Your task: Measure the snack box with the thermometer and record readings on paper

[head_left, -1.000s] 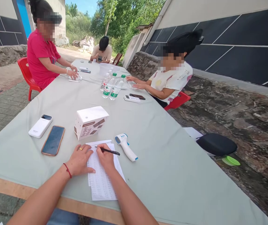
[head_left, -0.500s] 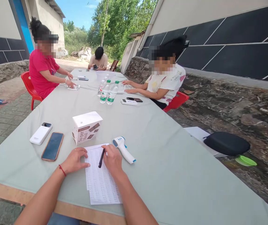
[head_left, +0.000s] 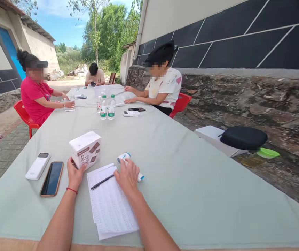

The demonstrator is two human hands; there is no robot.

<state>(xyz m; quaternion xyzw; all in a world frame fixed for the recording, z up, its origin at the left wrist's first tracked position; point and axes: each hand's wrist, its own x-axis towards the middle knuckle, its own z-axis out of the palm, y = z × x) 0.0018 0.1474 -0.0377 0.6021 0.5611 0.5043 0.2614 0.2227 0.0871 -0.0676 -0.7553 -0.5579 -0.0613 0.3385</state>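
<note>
My left hand (head_left: 75, 176) is closed on the lower left corner of a white and brown box (head_left: 86, 151) with "Meal" printed on its side. To the right, my right hand (head_left: 127, 176) curls over a white and blue infrared thermometer (head_left: 124, 156), hiding most of its handle. A black pen (head_left: 102, 182) lies across the printed sheets (head_left: 115, 209), one end by my right thumb. The sheets are stacked slightly askew between my forearms.
Left of the box lie a smartphone (head_left: 51, 179) and a white power bank (head_left: 38, 166). Water bottles (head_left: 111, 108) stand mid-table, near another phone (head_left: 136, 109). Three people sit around the far part of the table. A black case (head_left: 244, 137) rests on a white box at right.
My left hand has moved from the paper to the box. My right hand has let go of the pen and shifted onto the thermometer. The camera view has turned slightly right.
</note>
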